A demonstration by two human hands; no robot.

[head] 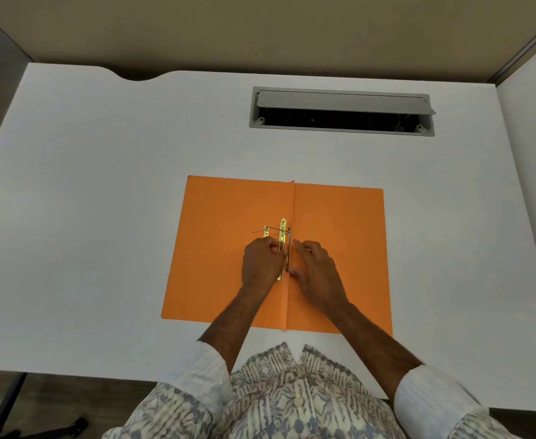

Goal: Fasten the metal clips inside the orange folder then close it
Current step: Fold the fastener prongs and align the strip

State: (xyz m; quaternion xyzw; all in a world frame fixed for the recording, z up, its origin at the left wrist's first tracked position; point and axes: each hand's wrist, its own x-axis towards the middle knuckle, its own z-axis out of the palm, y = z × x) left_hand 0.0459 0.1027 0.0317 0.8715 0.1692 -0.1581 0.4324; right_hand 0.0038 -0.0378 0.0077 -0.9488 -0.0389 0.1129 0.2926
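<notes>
An orange folder (339, 236) lies open and flat on the white desk, its spine fold running away from me down the middle. A brass metal clip bar (282, 231) lies along the fold on the left leaf, with a thin prong sticking out to the left near its far end. My left hand (260, 264) is curled over the lower part of the clip, fingertips pinching it. My right hand (315, 270) rests on the right leaf beside the fold, fingers spread and touching the clip's dark strip. The clip's lower half is hidden by my hands.
A grey cable hatch (342, 110) with its lid raised is set into the white desk (102, 185) behind the folder. Beige partition walls stand at the back and right. A dark chair base shows at the lower left floor.
</notes>
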